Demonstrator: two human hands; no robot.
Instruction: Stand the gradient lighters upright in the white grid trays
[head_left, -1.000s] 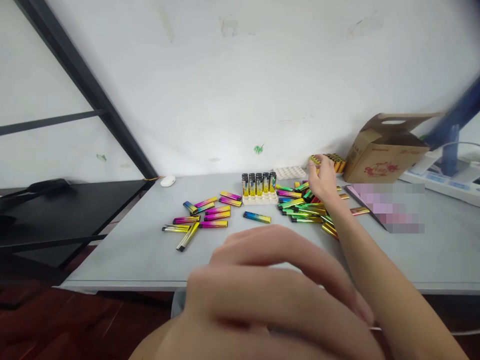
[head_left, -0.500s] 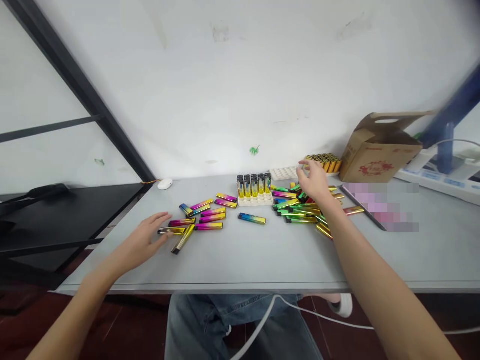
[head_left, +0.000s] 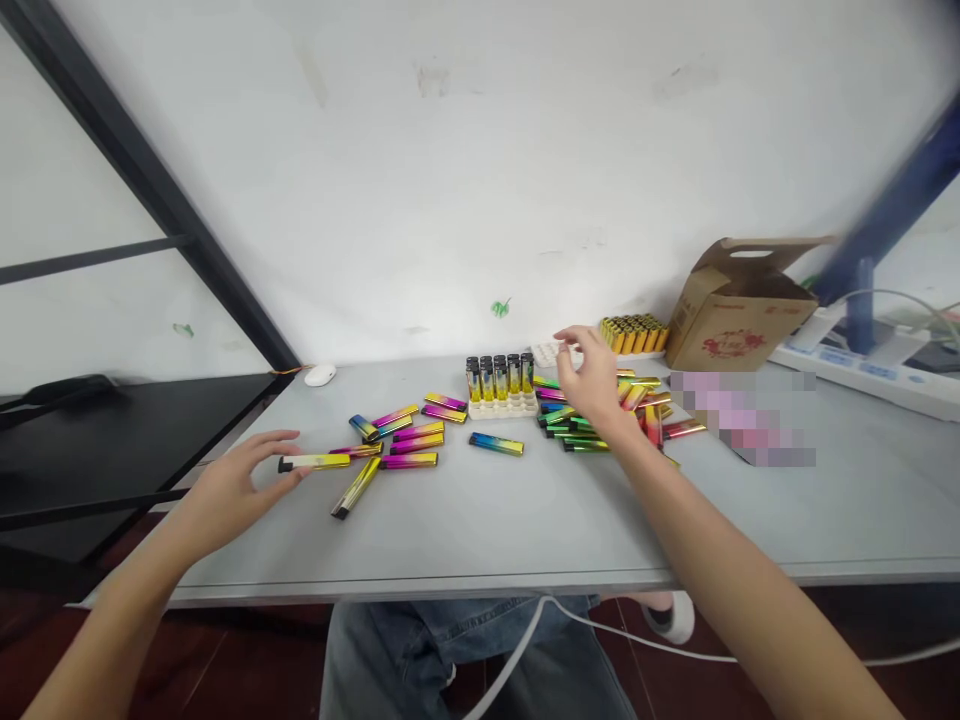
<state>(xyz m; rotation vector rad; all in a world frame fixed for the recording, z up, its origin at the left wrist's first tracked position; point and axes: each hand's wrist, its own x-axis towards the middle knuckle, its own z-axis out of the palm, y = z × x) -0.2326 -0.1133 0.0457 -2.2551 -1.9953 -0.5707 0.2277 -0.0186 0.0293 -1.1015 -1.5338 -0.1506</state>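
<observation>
My left hand is at the left of the table, with a silvery-white and yellow lighter between its thumb and fingers. Several pink, blue and yellow lighters lie flat just right of it. My right hand hovers over a heap of green, red and gold lighters, its fingers curved and apart, with no lighter visible in them. Left of that hand, a white holder tray carries upright lighters with black tops. One blue and yellow lighter lies alone before the tray.
Behind my right hand is another white tray, partly hidden. Gold lighters stand packed beside an open cardboard box. A blurred flat item, a power strip and a white mouse are also on the table.
My left hand has moved left with the silvery-white and yellow lighter, away from the other lighters. My right hand has shifted left over the heap, towards the holder tray.
</observation>
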